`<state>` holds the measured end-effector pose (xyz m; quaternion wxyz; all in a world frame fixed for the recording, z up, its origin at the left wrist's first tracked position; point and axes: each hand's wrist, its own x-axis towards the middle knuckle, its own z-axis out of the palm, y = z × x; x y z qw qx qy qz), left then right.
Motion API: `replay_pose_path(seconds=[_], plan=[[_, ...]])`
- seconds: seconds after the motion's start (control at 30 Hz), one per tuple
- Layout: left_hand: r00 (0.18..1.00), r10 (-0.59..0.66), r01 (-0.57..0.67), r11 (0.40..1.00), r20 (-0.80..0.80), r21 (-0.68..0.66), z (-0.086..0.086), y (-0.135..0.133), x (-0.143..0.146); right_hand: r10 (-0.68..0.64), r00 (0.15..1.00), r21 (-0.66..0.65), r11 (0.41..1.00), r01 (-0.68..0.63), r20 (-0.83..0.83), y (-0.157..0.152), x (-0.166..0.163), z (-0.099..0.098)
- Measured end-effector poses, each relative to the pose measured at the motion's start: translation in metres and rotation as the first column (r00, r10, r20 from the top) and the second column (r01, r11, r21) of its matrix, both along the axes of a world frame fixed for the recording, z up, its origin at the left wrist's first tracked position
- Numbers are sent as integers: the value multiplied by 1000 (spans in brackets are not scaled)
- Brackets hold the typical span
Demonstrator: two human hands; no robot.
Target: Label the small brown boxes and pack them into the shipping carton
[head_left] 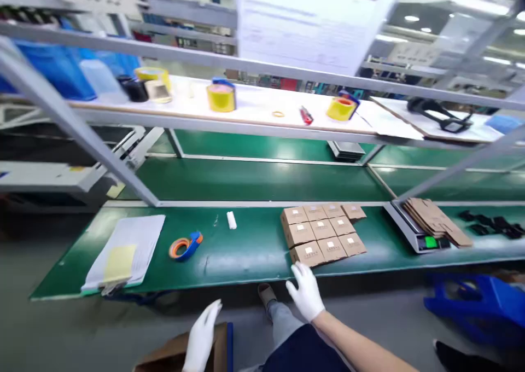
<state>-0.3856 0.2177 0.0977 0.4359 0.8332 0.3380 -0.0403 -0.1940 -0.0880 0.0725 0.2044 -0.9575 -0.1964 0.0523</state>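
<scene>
Several small brown cardboard boxes [322,229], each with a small white label, stand in tight rows on the green tabletop [246,257]. My right hand [304,291], in a white glove, is just in front of the nearest row's left box, fingers apart and holding nothing. Whether its fingertips touch that box I cannot tell. My left hand [202,336], also gloved in white, hangs lower left above an opened large carton [168,353] below the table edge. Its fingers are stretched out, and nothing shows in them.
On the table lie a blue tape dispenser [186,246], a small white piece [231,220], a clipboard with papers [125,249], and a scale [416,227] carrying flat cardboard. Yellow tape rolls [220,97] sit on the shelf above. A blue stool [476,306] stands lower right.
</scene>
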Motion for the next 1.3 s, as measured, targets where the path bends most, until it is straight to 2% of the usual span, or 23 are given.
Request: replay_pose_path(seconds=[0.03, 0.1, 0.13, 0.17, 0.2, 0.27, 0.3, 0.33, 0.4, 0.47, 0.53, 0.7, 0.77, 0.83, 0.87, 0.93, 1.0, 1.07, 1.2, 1.27, 1.3], plan=[[999, -42, 43, 999, 26, -22, 14, -5, 48, -85, 995, -40, 995, 87, 48, -4, 26, 3], [961, -276, 272, 958, 34, 91, 38, -23, 157, -220, 973, -123, 966, 228, 73, -9, 71, 0], [907, -422, 413, 894, 14, 171, 47, -36, 214, -251, 966, -152, 954, 257, 57, -11, 88, -5], [831, -555, 542, 799, -25, 259, 53, -51, 270, -260, 965, -168, 950, 263, 37, -12, 101, -12], [779, -627, 607, 741, -29, 286, 54, -67, 323, -254, 967, -173, 952, 253, 18, -13, 110, -19], [705, -709, 682, 664, -33, 306, 45, -99, 413, -246, 969, -164, 956, 242, -7, -14, 120, -32], [682, -730, 704, 642, -37, 304, 36, -113, 448, -251, 968, -157, 957, 245, -17, -14, 123, -37], [673, -738, 717, 633, -52, 293, 24, -125, 475, -255, 966, -149, 957, 249, -28, -14, 124, -41], [678, -729, 723, 640, -92, 261, 0, -139, 506, -258, 965, -132, 959, 250, -52, -15, 124, -47], [705, -699, 704, 671, -119, 232, -17, -138, 510, -231, 970, -107, 969, 222, -71, -19, 122, -50], [743, -658, 667, 713, -121, 214, -25, -124, 492, -155, 985, -69, 986, 149, -79, -26, 121, -51], [862, -495, 506, 851, -110, 142, -26, -74, 388, 79, 988, -25, 996, -83, -129, -39, 127, -41], [938, -344, 345, 938, -46, 22, -34, -61, 348, 162, 974, -18, 986, -167, -157, -38, 134, -34], [982, -189, 186, 974, -13, -129, -49, -54, 321, 215, 962, -8, 976, -219, -168, -34, 142, -27], [993, -120, 114, 966, -11, -231, -57, -52, 312, 220, 961, -9, 974, -225, -170, -32, 145, -26], [1000, -12, 9, 911, -6, -413, -73, -53, 303, 204, 964, -36, 976, -213, -169, -28, 148, -26], [999, 45, -31, 854, 14, -519, -83, -57, 301, 184, 968, -96, 975, -202, -172, -24, 148, -28], [995, 76, -29, 831, 62, -556, -86, -64, 302, 173, 970, -152, 968, -199, -169, -22, 148, -30], [979, 133, -25, 827, 152, -562, -75, -75, 301, 212, 974, -168, 960, -222, -78, -20, 151, -22], [959, 167, -7, 821, 228, -571, -70, -75, 288, 289, 957, -160, 944, -287, -8, -16, 148, -12], [947, 221, -46, 813, 235, -580, -68, -74, 275, 336, 942, -158, 931, -329, 18, -13, 143, -6]])
